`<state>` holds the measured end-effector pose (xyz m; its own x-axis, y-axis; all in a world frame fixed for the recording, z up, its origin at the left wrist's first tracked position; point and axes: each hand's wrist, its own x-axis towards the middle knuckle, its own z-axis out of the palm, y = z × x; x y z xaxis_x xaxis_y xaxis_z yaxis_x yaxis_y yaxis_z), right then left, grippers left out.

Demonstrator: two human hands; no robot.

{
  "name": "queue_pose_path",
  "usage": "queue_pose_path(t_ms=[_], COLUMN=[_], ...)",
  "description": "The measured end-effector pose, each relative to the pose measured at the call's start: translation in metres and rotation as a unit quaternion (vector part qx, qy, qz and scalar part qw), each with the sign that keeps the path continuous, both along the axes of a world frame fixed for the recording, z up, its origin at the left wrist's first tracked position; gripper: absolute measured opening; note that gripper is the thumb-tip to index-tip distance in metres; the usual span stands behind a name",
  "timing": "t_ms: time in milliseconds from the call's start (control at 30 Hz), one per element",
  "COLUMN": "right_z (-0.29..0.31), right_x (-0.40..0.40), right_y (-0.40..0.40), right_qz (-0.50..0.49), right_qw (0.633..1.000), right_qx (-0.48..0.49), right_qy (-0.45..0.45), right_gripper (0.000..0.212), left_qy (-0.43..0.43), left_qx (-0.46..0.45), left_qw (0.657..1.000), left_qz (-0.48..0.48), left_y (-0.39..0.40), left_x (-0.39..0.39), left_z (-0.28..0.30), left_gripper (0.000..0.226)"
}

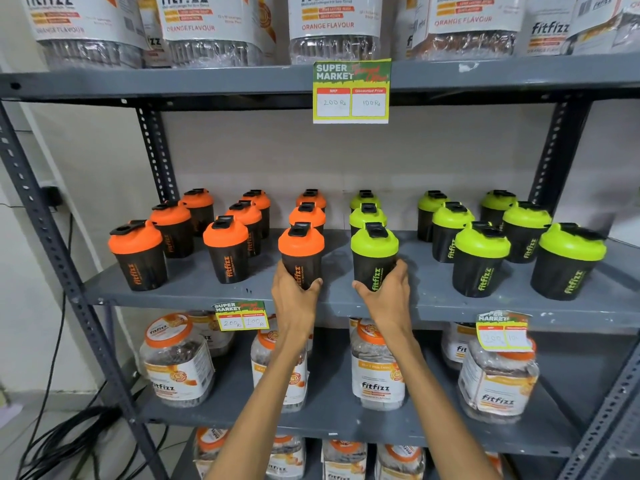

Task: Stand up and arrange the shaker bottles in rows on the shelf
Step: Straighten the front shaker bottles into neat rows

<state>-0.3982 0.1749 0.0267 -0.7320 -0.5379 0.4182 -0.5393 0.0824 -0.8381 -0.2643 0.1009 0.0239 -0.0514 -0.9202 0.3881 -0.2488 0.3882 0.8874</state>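
Altogether nine orange-lidded shakers, nine green-lidded.

- I see shaker bottles upright in rows running front to back on the middle shelf.
- My left hand and right hand each wrap a front bottle, side by side at centre.
- Jars sit on the shelf below.

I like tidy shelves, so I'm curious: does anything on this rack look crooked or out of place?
The shakers all stand upright in neat rows. The only odd thing is the price tag at the lower right: it hangs tilted and crumpled, unlike the straight tag on the shelf edge above.
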Motion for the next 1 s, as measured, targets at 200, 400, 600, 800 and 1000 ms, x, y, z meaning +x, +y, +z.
queue_pose_path(t_ms=[200,400,600,800,1000], right_z=[-0.021,-0.027,-0.007,0.01,0.013], right_x=[0.035,0.109,0.198,0.24,0.238], right_y=[0.023,0.006,-0.069,-0.153,-0.186], right_qz=[-0.037,0.036,0.086,0.059,0.019], right_qw=[0.986,0.966,0.976,0.997,0.999], right_qx=[-0.143,-0.223,-0.185,-0.043,0.012], right_qy=[0.072,0.125,0.08,-0.016,-0.048], right_gripper=[0.077,0.03,0.032,0.097,0.11], left_qy=[-0.013,0.07,0.098,0.02,-0.028], left_qx=[-0.013,-0.162,-0.161,-0.02,0.001], left_qw=[1.0,0.978,0.949,0.982,0.994], left_qz=[-0.005,0.112,0.252,0.188,0.104], left_y=[0.014,-0.004,-0.078,-0.14,-0.161], left_x=[0.02,0.095,0.186,0.246,0.265], left_z=[-0.01,-0.02,-0.003,0.008,0.001], left_gripper=[0.121,0.062,0.081,0.111,0.098])
